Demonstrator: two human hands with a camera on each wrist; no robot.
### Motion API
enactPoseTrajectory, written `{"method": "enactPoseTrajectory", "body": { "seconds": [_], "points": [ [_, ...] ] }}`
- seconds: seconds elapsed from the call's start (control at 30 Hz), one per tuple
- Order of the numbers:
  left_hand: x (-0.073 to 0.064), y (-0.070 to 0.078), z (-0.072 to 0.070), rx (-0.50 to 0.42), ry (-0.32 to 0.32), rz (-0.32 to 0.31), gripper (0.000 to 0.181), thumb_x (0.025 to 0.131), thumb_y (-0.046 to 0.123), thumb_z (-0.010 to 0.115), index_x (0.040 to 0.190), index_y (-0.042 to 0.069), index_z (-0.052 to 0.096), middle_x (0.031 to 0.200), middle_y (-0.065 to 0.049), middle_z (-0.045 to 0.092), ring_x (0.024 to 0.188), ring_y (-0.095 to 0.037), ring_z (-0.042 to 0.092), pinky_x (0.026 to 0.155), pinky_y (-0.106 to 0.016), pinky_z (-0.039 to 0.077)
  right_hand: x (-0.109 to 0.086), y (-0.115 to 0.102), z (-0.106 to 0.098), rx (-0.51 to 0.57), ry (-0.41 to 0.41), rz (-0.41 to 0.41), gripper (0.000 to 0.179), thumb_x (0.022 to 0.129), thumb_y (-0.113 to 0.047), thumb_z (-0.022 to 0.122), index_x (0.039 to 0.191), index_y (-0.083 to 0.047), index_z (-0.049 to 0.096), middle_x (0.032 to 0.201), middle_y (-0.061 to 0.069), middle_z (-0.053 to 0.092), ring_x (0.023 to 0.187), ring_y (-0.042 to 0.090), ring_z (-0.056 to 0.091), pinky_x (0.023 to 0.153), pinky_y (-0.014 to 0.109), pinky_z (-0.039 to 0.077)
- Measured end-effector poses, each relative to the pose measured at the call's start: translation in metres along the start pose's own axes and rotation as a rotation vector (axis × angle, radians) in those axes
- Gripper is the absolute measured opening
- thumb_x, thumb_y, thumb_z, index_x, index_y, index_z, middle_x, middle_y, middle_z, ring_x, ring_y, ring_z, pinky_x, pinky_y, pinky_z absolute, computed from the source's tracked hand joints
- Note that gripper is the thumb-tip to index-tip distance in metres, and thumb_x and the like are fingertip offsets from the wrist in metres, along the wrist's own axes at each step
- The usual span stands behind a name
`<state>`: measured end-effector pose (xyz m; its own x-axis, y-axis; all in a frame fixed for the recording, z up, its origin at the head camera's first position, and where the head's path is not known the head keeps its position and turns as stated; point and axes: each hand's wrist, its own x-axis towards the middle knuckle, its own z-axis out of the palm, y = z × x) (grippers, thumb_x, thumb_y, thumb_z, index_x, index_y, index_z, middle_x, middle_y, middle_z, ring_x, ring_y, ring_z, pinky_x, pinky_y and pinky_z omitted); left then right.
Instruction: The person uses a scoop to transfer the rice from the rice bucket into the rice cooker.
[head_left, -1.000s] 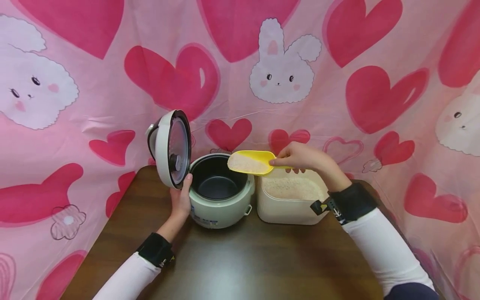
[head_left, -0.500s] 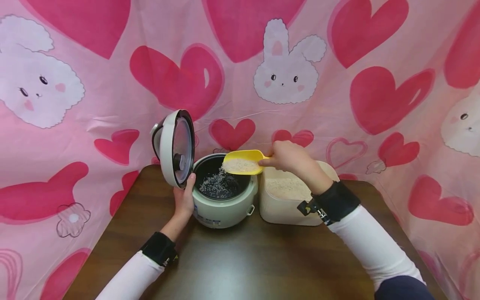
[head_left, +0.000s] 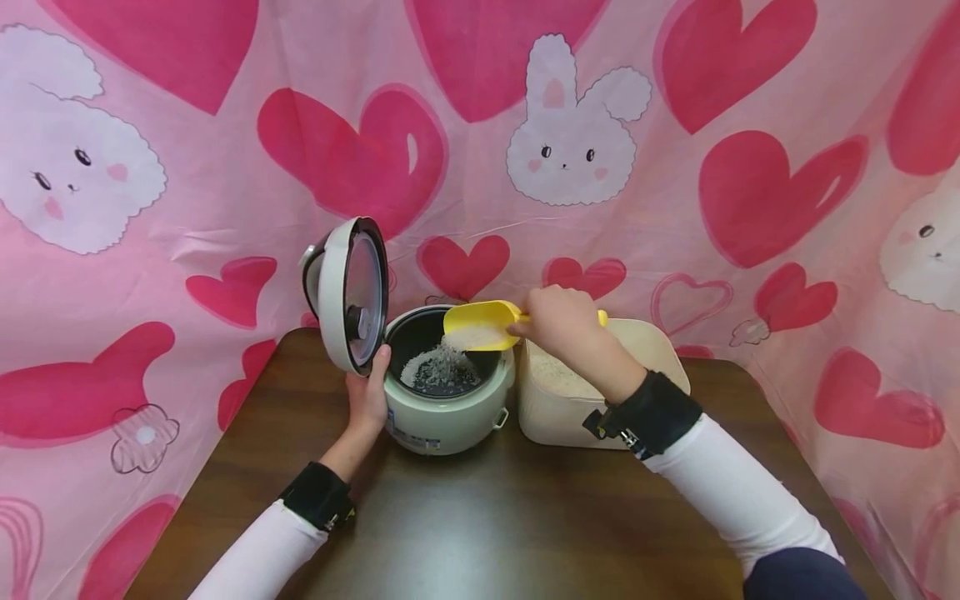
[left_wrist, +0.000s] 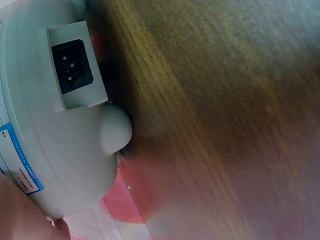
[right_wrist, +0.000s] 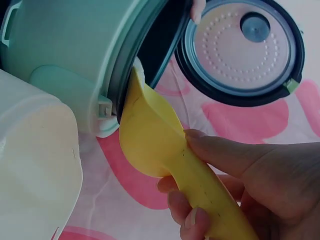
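Note:
My right hand (head_left: 564, 321) grips a yellow scoop (right_wrist: 152, 130) by its handle. The scoop is tilted over the rice cooker (head_left: 446, 425), and white rice (head_left: 441, 367) spills from its lip into the dark inner pot. The cooker's lid (head_left: 348, 296) stands raised on the left. My left hand (head_left: 367, 400) holds the cooker's left side by the base of the lid, thumb up at the rim; its other fingers are mostly hidden. In the left wrist view, part of that hand (left_wrist: 22, 215) lies near the cooker's power socket (left_wrist: 72, 66).
A cream bin (head_left: 570, 421) of rice stands to the right of the cooker, partly beneath my right forearm. Both rest on a dark wooden table (head_left: 465, 517). A pink curtain (head_left: 465, 200) with hearts and rabbits hangs behind.
The scoop has moved slightly left and tipped further. Rice now pours into the pot, which looked bare one second ago, and piles up there. My left hand stays at the cooker.

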<state>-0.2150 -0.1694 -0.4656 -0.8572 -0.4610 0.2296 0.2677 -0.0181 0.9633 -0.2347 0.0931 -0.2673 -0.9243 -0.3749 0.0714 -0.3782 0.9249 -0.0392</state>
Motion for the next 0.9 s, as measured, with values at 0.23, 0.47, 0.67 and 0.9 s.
{"method": "enactPoseTrajectory", "body": {
  "seconds": [0.23,0.47,0.67,0.9],
  "points": [
    [0.002,-0.002,0.001,-0.006,0.008,0.007,0.053,0.101,0.022,0.059,0.145,-0.005,0.05,0.146,-0.022,0.056,0.123,-0.009,0.05,0.113,-0.025,0.033,-0.003,-0.006,0.005,-0.053,0.062,-0.005,0.034,0.09,-0.04,0.079,0.078,-0.011,0.065,0.061,0.003,0.052,0.066,0.027,0.058,0.059,0.04,0.051],
    [0.003,-0.004,0.001,-0.018,0.008,0.013,0.054,0.1,0.022,0.06,0.145,-0.005,0.05,0.145,-0.022,0.056,0.123,-0.009,0.05,0.112,-0.025,0.033,-0.004,-0.01,0.009,-0.093,0.097,-0.002,0.034,0.09,-0.036,0.08,0.083,-0.007,0.065,0.062,0.004,0.054,0.066,0.029,0.06,0.058,0.041,0.053],
    [0.004,-0.004,-0.001,-0.007,0.004,0.0,0.053,0.1,0.024,0.06,0.145,-0.005,0.051,0.145,-0.022,0.057,0.121,-0.01,0.05,0.111,-0.025,0.034,-0.005,-0.005,0.014,-0.054,0.123,-0.007,0.034,0.088,-0.035,0.083,0.097,-0.005,0.068,0.074,0.007,0.062,0.073,0.03,0.063,0.062,0.044,0.055],
    [0.002,-0.002,0.001,-0.002,0.012,0.015,0.052,0.1,0.021,0.06,0.143,-0.006,0.052,0.143,-0.024,0.057,0.125,-0.017,0.052,0.11,-0.023,0.034,-0.01,0.014,0.016,0.028,0.08,0.002,0.031,0.094,-0.038,0.072,0.101,-0.008,0.069,0.068,0.004,0.057,0.066,0.027,0.058,0.056,0.039,0.05]
  ]
}}
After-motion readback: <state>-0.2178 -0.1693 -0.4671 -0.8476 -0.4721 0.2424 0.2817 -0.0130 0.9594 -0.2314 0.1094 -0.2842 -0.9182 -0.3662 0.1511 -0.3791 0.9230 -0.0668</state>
